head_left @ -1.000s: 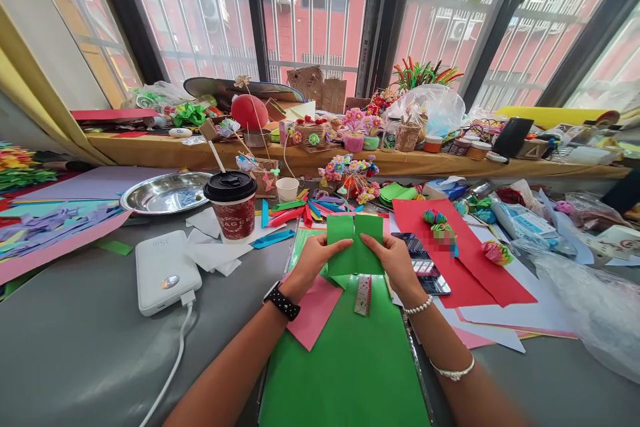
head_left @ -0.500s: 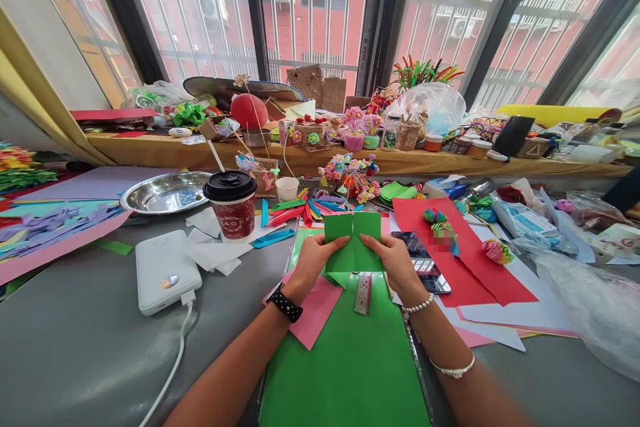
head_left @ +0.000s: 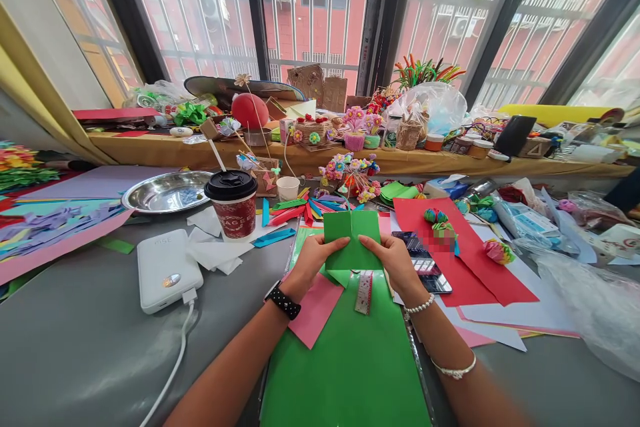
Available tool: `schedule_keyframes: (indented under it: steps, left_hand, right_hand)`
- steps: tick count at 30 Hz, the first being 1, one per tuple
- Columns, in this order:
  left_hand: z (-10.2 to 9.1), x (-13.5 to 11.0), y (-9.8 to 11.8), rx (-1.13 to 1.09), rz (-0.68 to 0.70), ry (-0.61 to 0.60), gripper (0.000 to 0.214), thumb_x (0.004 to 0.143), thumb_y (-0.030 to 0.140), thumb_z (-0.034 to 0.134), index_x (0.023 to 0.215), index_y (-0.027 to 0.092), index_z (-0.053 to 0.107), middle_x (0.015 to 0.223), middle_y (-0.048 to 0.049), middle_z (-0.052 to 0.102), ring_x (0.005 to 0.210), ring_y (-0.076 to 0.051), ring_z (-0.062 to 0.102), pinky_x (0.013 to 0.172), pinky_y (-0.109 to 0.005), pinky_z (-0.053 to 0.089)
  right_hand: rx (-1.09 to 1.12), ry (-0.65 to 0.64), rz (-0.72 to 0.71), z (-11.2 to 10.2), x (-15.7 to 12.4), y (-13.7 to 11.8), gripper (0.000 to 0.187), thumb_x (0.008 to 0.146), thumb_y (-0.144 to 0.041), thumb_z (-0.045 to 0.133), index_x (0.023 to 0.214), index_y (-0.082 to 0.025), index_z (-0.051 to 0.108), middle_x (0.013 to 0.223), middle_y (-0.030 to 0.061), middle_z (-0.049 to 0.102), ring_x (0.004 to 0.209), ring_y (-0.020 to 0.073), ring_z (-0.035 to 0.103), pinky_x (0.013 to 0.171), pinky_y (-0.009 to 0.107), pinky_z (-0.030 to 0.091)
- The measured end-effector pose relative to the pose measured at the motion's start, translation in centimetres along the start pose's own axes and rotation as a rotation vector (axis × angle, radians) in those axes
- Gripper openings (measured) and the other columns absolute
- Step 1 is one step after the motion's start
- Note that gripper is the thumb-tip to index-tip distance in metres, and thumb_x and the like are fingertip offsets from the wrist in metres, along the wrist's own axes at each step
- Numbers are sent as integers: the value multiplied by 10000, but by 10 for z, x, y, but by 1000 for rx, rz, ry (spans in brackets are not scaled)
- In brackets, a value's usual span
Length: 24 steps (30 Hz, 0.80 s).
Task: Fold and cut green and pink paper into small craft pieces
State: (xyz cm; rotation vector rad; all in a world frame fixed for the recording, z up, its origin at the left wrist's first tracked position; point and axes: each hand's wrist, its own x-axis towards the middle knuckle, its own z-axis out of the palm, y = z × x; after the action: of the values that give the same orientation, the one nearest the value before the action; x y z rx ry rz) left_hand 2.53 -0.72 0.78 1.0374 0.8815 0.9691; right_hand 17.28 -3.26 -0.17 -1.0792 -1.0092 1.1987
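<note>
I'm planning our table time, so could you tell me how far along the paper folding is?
Done: the green paper has two flaps meeting at a centre seam. In hand: left hand and right hand pinch its sides. Left: the big green sheet lies flat, unfolded.

Folded green paper piece: looked matt, smooth
Round silver metal dish: gleamed, polished
White plastic power bank: looked glossy
</note>
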Motion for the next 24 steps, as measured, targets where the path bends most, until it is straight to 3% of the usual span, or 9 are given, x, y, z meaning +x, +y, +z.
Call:
schedule_keyframes:
  steps: [9, 13, 15, 18, 21, 24]
  left_hand:
    - [6, 0, -4, -77, -29, 53, 297, 536, 294, 694, 772, 124, 632, 804, -64, 667, 676, -166, 604, 625, -269, 474]
    - [3, 1, -5, 46, 55, 44, 300, 596, 337, 643, 812, 130, 616, 825, -64, 660, 690, -180, 601, 620, -283, 471]
    - [-1, 2, -5, 285, 202, 79, 282, 641, 372, 593, 789, 134, 619, 795, -62, 659, 690, -197, 596, 604, -288, 463]
    - [-7, 0, -4, 874, 571, 158, 214, 726, 317, 505, 782, 144, 617, 766, -71, 648, 712, -212, 583, 621, -301, 439]
    - [-11, -4, -4, 1372, 903, 110, 193, 785, 174, 401, 846, 142, 581, 754, -87, 628, 706, -191, 578, 616, -302, 431]
    - [-9, -7, -6, 1642, 1114, 56, 204, 801, 108, 343, 839, 120, 544, 730, -87, 606, 700, -178, 574, 602, -293, 436]
  right_hand:
    - [152, -8, 56, 3, -1, -1, 241, 570, -323, 668, 730, -144, 641, 706, 38, 675, 622, 180, 614, 636, 318, 487]
    - [68, -35, 37, 1, -1, -1, 275, 581, -358, 651, 749, -141, 638, 726, 46, 672, 643, 188, 611, 634, 318, 477]
    - [-9, -54, 5, 0, 0, -2, 300, 587, -368, 641, 779, -138, 635, 767, 50, 668, 676, 191, 604, 635, 306, 469]
    - [-163, -24, -54, -2, 3, -1, 308, 582, -365, 633, 775, -125, 633, 730, 40, 661, 670, 184, 585, 588, 271, 450]
    - [-336, 19, -96, -4, 6, 1, 246, 587, -324, 613, 708, -111, 637, 633, 22, 642, 607, 169, 556, 539, 250, 419]
    - [-418, 26, -142, -7, 8, 5, 200, 607, -278, 568, 701, -122, 649, 618, 13, 635, 616, 170, 545, 556, 253, 411]
